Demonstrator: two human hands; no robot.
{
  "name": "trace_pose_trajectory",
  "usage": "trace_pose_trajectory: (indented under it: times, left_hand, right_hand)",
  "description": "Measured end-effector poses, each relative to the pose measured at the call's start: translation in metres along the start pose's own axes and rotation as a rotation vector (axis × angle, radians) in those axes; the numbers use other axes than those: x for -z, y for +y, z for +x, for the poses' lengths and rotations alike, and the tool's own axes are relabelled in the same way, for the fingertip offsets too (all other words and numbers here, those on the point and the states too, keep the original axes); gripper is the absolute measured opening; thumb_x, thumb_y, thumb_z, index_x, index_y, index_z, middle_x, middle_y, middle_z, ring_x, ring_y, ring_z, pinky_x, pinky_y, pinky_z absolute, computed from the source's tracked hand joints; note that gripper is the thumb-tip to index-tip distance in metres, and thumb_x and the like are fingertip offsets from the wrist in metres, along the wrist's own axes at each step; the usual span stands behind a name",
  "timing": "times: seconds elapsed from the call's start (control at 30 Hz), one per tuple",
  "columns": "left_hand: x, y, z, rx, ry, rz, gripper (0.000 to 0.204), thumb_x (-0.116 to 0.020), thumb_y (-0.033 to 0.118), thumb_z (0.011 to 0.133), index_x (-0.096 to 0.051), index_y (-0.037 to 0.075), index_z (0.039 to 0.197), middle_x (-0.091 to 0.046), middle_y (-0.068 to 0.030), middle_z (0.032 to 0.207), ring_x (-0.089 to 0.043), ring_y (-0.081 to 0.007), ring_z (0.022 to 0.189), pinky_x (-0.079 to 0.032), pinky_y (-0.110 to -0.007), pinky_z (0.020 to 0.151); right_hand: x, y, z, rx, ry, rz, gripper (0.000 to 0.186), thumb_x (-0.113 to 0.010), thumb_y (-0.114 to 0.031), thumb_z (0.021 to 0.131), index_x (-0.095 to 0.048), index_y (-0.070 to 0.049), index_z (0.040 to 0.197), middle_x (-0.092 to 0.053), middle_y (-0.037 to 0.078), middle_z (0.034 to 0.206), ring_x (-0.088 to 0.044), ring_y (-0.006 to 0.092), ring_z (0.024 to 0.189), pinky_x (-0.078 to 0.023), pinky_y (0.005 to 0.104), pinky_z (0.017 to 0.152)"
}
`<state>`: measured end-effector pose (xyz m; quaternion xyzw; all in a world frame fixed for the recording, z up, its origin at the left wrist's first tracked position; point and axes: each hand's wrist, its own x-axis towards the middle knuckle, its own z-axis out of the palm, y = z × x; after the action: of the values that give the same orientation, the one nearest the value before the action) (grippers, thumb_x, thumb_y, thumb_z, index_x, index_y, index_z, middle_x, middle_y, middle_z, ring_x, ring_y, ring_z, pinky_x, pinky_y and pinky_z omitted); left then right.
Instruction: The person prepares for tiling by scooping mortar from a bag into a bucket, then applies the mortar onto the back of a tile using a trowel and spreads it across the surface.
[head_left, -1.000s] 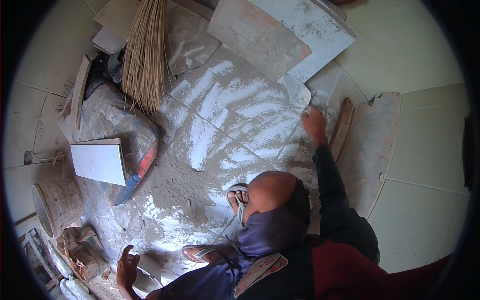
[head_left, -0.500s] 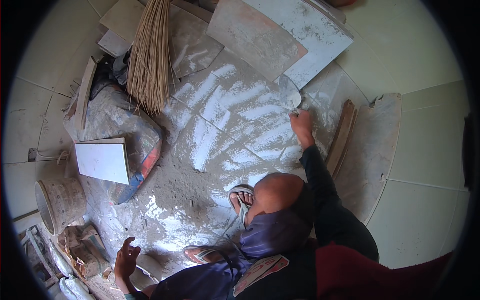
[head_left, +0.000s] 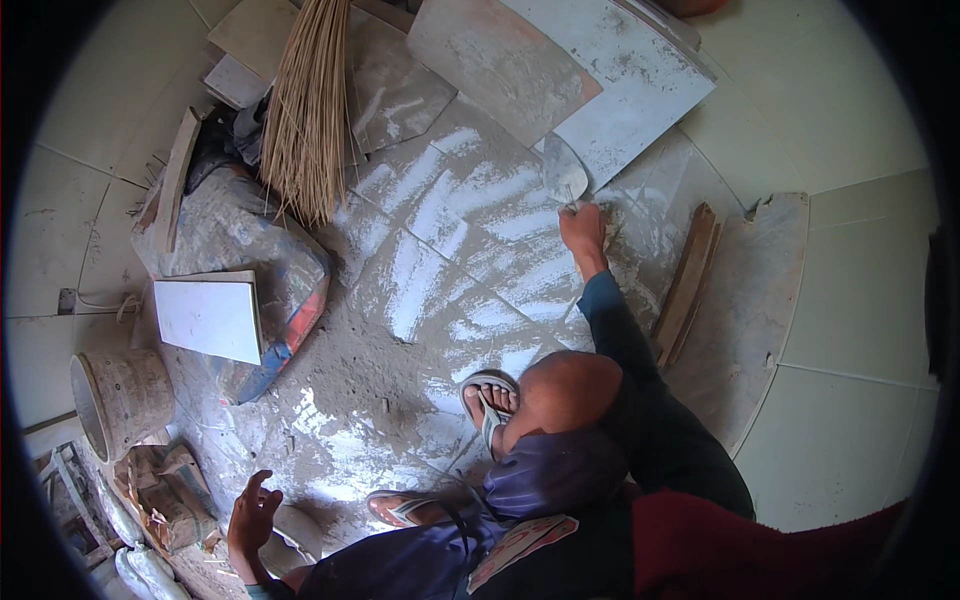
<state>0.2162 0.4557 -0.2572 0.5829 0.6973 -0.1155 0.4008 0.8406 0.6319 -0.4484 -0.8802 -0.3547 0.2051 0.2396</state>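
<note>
My right hand (head_left: 583,232) is closed around the handle of a trowel (head_left: 565,172). Its pale, rounded blade rests at the lower corner of a stack of large tiles (head_left: 627,108). White powdery streaks (head_left: 490,225) cover the grey tiled floor to the left of that hand. At the lower left, my left hand (head_left: 252,512) hangs with its fingers bent and apart, nothing visible in them. Just beside it stands a pale round container (head_left: 297,528), partly hidden by the hand and my leg.
A bundle of thin sticks (head_left: 305,120) like a broom lies at the upper left. Below it, a white tile (head_left: 208,318) sits on a stained sack (head_left: 290,270). A dirty bucket (head_left: 125,400) lies tipped at the left. Wooden strips (head_left: 685,285) lie at the right.
My right hand and the trowel have moved a little to the left and up along the tile stack's edge. The left hand has barely moved.
</note>
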Motion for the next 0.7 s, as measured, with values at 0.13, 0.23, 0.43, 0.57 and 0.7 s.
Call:
trace_pose_trajectory:
  times: [0.13,0.23,0.43,0.57,0.7]
  left_hand:
    - [0.002,0.006,0.002,-0.001,-0.005,0.019,0.041,-0.06,0.024,0.087,-0.05,0.011,0.125,-0.066,-0.0202,0.089,-0.065,-0.0339,0.086,-0.049,-0.041,0.078]
    - [0.003,0.009,0.002,0.003,0.011,0.014,0.041,-0.061,0.022,0.087,-0.05,0.01,0.124,-0.066,-0.02,0.089,-0.065,-0.0334,0.085,-0.049,-0.041,0.078]
    - [0.002,0.008,0.0,-0.025,0.004,-0.017,0.04,-0.061,0.021,0.087,-0.049,0.011,0.124,-0.066,-0.0189,0.088,-0.065,-0.0322,0.085,-0.049,-0.041,0.077]
    - [0.001,0.004,-0.003,-0.031,0.005,-0.026,0.04,-0.061,0.02,0.087,-0.049,0.011,0.124,-0.066,-0.0188,0.088,-0.065,-0.0324,0.085,-0.049,-0.041,0.077]
    - [0.002,0.004,-0.004,-0.008,-0.005,-0.015,0.041,-0.061,0.02,0.087,-0.048,0.011,0.125,-0.067,-0.0197,0.092,-0.066,-0.0332,0.089,-0.049,-0.041,0.078]
  right_hand:
    - [-0.001,-0.013,0.014,0.052,0.013,-0.064,0.029,-0.062,-0.021,0.077,-0.066,0.005,0.088,-0.064,0.028,0.093,-0.061,0.0437,0.094,-0.047,0.0482,0.081]
    - [-0.007,-0.03,0.022,0.072,0.035,-0.1,0.029,-0.063,-0.023,0.078,-0.067,0.004,0.09,-0.065,0.027,0.091,-0.062,0.0424,0.093,-0.048,0.0453,0.081]
    - [-0.012,-0.064,0.025,0.081,-0.001,-0.039,0.026,-0.059,-0.017,0.075,-0.066,0.006,0.085,-0.064,0.029,0.093,-0.061,0.0456,0.092,-0.048,0.0485,0.081]
    - [-0.024,-0.08,0.036,0.1,-0.008,-0.058,0.027,-0.06,-0.018,0.075,-0.066,0.006,0.086,-0.064,0.029,0.095,-0.061,0.0454,0.092,-0.049,0.048,0.081]
    - [-0.026,-0.104,0.047,0.105,-0.042,-0.081,0.032,-0.062,-0.023,0.077,-0.066,0.004,0.094,-0.064,0.027,0.1,-0.061,0.043,0.097,-0.049,0.0456,0.085]
